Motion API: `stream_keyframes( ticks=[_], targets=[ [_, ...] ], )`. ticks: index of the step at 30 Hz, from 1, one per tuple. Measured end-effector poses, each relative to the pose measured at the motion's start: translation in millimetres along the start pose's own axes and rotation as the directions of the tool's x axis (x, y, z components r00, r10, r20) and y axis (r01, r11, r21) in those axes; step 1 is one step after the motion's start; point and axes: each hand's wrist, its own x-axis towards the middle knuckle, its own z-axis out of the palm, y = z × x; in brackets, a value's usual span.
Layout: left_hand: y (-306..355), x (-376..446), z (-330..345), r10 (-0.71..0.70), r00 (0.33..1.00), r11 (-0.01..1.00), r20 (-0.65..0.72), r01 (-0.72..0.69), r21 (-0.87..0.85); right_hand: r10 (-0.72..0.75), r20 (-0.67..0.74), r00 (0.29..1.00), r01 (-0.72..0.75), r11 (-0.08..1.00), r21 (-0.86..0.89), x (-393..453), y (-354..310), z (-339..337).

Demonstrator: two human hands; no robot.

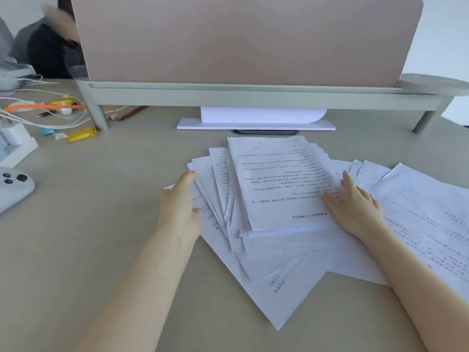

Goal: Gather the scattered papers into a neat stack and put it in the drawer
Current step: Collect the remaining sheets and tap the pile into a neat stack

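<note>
Several white printed papers (279, 184) lie fanned out across the beige desk (88, 237), overlapping at different angles. My left hand (181, 199) stands on its edge against the left side of the pile, fingers touching the sheet edges. My right hand (355, 204) lies flat on the right part of the top sheets, fingers spread. More sheets (426, 219) trail off to the right past that hand. No drawer is in view.
A pink divider panel (243, 39) on a grey shelf rail (253, 95) closes off the back. A white stand (256, 123) sits under it. At left lie cables and small items (50, 110), a white box (15, 146) and a white controller (12, 186). A person sits behind, at the far left.
</note>
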Motion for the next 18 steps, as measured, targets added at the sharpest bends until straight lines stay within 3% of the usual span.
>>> stream_keyframes(
  ticks=[6, 10, 12, 13, 14, 15, 16, 17, 18],
  targets=[
    [26.9, 12.3, -28.4, -0.170, 0.971, 0.947, 0.169, 0.209, -0.244, -0.002, 0.005, 1.000, 0.002, 0.999, -0.033, 1.7, 1.2, 2.0],
    [30.5, 14.0, -35.8, -0.214, 0.941, 0.953, 0.263, 0.260, -0.154, -0.002, 0.003, 1.000, 0.002, 1.000, -0.026, 1.9, 1.7, 1.9],
    [34.6, 12.8, -33.7, -0.114, 0.978, 0.991, 0.176, 0.100, 0.089, -0.001, 0.008, 1.000, 0.001, 1.000, -0.021, 1.1, 1.1, 0.9],
    [34.0, 12.6, -34.1, 0.010, 0.994, 0.917, 0.104, -0.051, 0.396, -0.001, 0.009, 1.000, 0.002, 1.000, -0.021, 0.6, 0.7, 0.7],
    [28.3, 15.7, -37.1, 0.174, 0.983, 0.661, 0.062, -0.163, 0.732, -0.003, 0.009, 1.000, 0.003, 1.000, -0.019, 0.5, 0.4, 0.7],
    [21.4, 18.4, -39.3, 0.278, 0.955, 0.312, 0.101, -0.189, 0.931, -0.004, 0.008, 1.000, 0.004, 1.000, -0.018, 0.7, 0.2, 0.8],
    [13.9, 18.4, -38.5, 0.298, 0.939, 0.052, 0.173, -0.197, 0.979, -0.005, 0.008, 1.000, 0.005, 1.000, -0.019, 1.3, 0.5, 0.9],
    [6.0, 17.5, -35.9, 0.260, 0.940, -0.076, 0.220, -0.207, 0.975, -0.006, 0.009, 1.000, 0.007, 1.000, -0.023, 2.2, 0.8, 1.1],
    [-1.5, 15.7, -32.0, 0.231, 0.940, -0.104, 0.251, -0.233, 0.967, -0.008, 0.011, 1.000, 0.008, 1.000, -0.027, 3.3, 1.5, 1.5]
  ],
)
